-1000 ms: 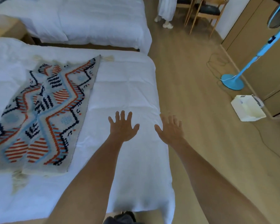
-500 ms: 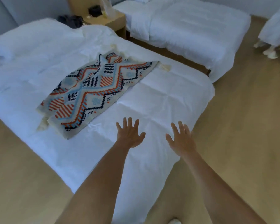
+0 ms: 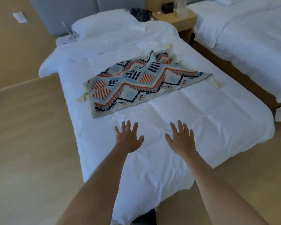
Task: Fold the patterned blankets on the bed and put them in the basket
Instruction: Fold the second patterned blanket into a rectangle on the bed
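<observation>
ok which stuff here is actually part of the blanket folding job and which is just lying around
Part of the job:
patterned blanket
bed
left hand, open
right hand, open
No basket is in view.

Just lying about:
nightstand
second bed
pillow
dark item behind the pillow

View swung left since a second ago: blue standing fan, white box on floor gone from frame. Both hands, left (image 3: 128, 138) and right (image 3: 180, 140), now over foot of white bed (image 3: 201, 114), nearer to zigzag-patterned orange, blue and black woven blanket (image 3: 141, 82). Wooden nightstand (image 3: 177, 18) now visible.
</observation>
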